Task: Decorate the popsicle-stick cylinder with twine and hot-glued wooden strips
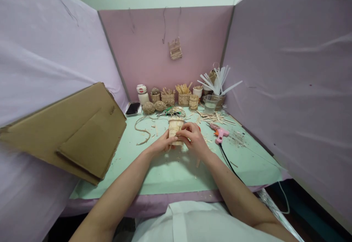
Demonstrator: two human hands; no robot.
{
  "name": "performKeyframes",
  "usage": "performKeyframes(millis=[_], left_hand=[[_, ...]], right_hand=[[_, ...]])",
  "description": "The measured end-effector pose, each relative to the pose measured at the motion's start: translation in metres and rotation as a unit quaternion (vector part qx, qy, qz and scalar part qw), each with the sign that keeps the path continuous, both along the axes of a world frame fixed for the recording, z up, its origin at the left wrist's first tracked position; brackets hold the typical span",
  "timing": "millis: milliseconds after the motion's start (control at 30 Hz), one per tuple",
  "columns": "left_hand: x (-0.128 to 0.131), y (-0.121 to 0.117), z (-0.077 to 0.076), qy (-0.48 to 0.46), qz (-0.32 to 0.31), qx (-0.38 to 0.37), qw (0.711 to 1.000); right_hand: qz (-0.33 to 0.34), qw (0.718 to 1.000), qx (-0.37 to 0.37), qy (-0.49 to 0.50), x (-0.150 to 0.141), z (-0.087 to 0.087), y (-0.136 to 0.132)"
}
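Room in front, crowding behind

Passing room lies over the near edge of the worktop (167,184), between the forearms (125,189). Baskets (168,98) block the far edge, a pink glue gun (220,133) and cord (228,162) the right side, cardboard (90,135) the left.

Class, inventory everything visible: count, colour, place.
Wooden piece: 1, tan, in hands
Glue gun: 1, pink, right
Cardboard: 1, brown, left
Phone: 1, black, back left
Jar: 1, white, beside phone
Twine balls: several, brown, back
Loose twine: some, brown, left
Containers: several, mostly tan, back
Slim sticks: many, white, back right
Wood strips: many, tan, right
Tub: 1, clear, back right
Hanging ornament: 1, tan, back
Partitions: 3, pink-lilac, around
Tablecloth: 1, green, beneath
Left hand: 1, bare, at piece
Right hand: 1, bare, at piece
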State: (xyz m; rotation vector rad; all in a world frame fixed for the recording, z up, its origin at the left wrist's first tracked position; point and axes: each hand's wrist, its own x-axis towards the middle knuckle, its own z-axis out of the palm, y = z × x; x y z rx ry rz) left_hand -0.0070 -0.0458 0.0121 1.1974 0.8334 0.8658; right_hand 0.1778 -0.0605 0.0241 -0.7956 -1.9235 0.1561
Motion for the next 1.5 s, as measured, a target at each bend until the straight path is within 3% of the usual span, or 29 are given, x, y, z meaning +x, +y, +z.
performKeyframes(millis=[300,633,867,1500], left_hand=[[-0.0012,0.0020,-0.0052,-0.020,-0.039,-0.023,0.999],[0.0001,-0.0032,0.0041,-0.075,-0.046,-0.052,0.995],[-0.0003,-0.0017,0.0004,-0.101,-0.076,-0.039,0.991],[-0.0016,-0.0009,0.0024,-0.099,-0.048,-0.097,0.989]], right_hand=[[-0.026,0.998,0.042,-0.023,0.0013,-0.0027,0.0014],[-0.046,0.998,0.026,-0.028,0.0040,-0.0030,-0.0003],[-0.052,0.998,0.019,-0.019,0.0050,-0.0033,-0.0004],[-0.032,0.999,-0.015,0.003,0.0050,-0.0061,0.0015]])
